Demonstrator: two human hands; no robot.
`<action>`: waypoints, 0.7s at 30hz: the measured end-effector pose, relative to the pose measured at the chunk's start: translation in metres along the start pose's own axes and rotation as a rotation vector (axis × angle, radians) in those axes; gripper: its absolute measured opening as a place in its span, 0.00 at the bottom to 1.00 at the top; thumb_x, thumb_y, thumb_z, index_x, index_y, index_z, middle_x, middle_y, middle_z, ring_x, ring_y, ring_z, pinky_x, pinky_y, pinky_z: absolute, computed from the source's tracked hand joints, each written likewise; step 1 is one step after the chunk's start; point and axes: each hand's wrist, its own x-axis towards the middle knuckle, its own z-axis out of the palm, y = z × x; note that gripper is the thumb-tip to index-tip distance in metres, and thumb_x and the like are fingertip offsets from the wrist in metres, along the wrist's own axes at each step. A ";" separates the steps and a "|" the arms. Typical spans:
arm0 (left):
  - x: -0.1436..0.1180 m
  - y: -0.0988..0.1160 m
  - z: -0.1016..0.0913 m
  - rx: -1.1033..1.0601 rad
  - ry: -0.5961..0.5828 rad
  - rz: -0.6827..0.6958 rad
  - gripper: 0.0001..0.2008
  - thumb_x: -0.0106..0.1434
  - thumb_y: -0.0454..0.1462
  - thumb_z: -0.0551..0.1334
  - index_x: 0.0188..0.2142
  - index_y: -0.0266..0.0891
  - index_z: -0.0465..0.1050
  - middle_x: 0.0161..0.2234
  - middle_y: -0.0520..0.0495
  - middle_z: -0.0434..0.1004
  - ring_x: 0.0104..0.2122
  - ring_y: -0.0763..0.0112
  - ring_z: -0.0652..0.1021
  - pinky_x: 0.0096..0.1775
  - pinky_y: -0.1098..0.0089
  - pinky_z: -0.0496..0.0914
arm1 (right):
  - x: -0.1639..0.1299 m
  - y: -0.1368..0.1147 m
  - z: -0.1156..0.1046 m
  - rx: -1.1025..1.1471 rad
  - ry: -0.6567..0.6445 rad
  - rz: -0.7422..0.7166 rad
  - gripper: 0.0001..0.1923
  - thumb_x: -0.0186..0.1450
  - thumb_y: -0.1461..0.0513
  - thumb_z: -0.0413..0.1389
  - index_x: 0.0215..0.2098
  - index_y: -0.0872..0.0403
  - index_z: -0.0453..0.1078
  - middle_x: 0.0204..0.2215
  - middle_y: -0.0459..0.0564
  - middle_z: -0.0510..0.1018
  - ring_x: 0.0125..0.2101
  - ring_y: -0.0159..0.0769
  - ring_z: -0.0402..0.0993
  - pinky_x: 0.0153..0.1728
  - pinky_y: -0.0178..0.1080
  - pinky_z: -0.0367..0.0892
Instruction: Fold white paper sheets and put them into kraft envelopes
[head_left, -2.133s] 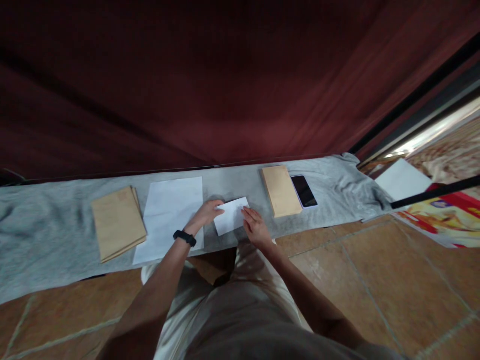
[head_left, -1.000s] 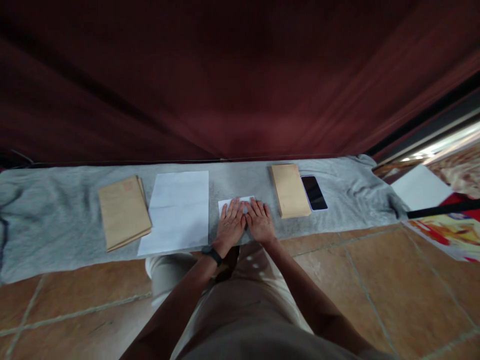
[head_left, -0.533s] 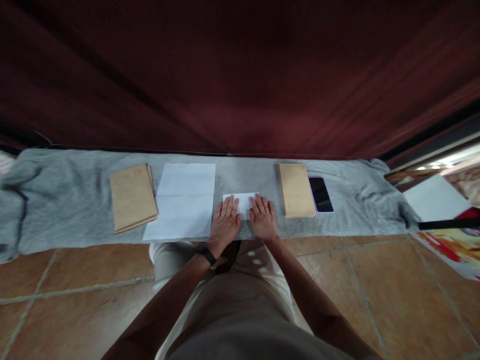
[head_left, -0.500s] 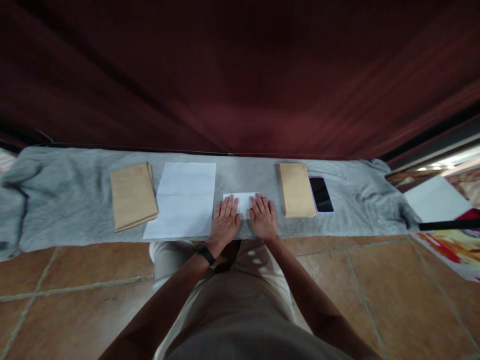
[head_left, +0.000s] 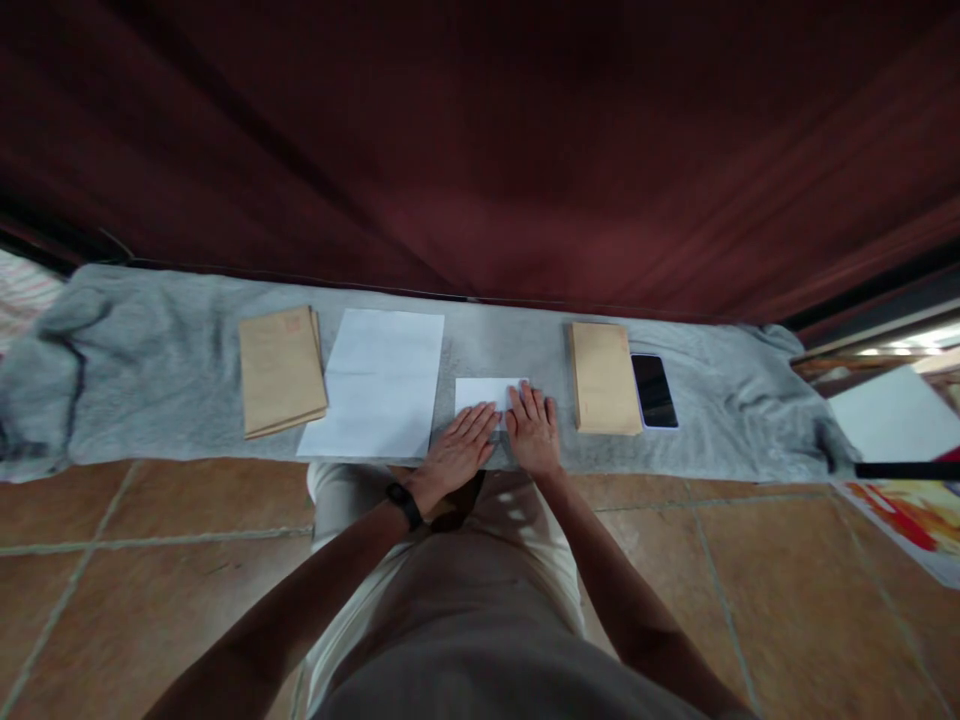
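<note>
A small folded white paper point(head_left: 480, 391) lies on a grey cloth point(head_left: 150, 350) spread along the floor. Both my hands rest flat on its near edge. My left hand point(head_left: 455, 456), with a black band on the wrist, lies angled, its fingertips on the paper's lower left. My right hand point(head_left: 534, 431) presses the paper's right end, fingers spread. Neither hand grips anything. A stack of white sheets point(head_left: 377, 381) lies just left of the folded paper.
A pile of brown envelopes point(head_left: 280, 368) lies at the left and another brown stack point(head_left: 603, 375) at the right, with a dark phone point(head_left: 654, 390) beside it. A dark red curtain hangs behind. More paper point(head_left: 892, 414) and a colourful print point(head_left: 911, 512) lie far right on the tiled floor.
The folded paper was turned square to me and both hands came down flat on it. In the last half second my left hand slid back and angled; the view shifted left.
</note>
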 end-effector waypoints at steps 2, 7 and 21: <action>-0.002 -0.001 0.001 -0.003 -0.016 0.016 0.27 0.74 0.40 0.52 0.68 0.33 0.59 0.71 0.39 0.55 0.71 0.61 0.56 0.70 0.57 0.53 | 0.000 0.001 -0.001 0.006 0.008 0.003 0.27 0.77 0.58 0.44 0.72 0.52 0.54 0.71 0.57 0.56 0.70 0.50 0.51 0.68 0.58 0.46; -0.003 -0.003 0.001 0.000 -0.032 0.040 0.30 0.73 0.44 0.54 0.70 0.35 0.56 0.71 0.39 0.54 0.71 0.59 0.54 0.71 0.56 0.51 | -0.010 -0.003 -0.006 0.080 0.005 -0.089 0.26 0.76 0.60 0.43 0.71 0.57 0.56 0.69 0.57 0.61 0.70 0.45 0.53 0.69 0.54 0.47; -0.010 -0.007 -0.001 -0.030 -0.036 0.031 0.34 0.72 0.47 0.54 0.71 0.32 0.52 0.72 0.36 0.52 0.72 0.59 0.53 0.71 0.56 0.50 | -0.053 0.003 -0.023 0.038 -0.089 -0.205 0.29 0.77 0.55 0.44 0.72 0.58 0.51 0.70 0.57 0.58 0.70 0.44 0.53 0.70 0.54 0.47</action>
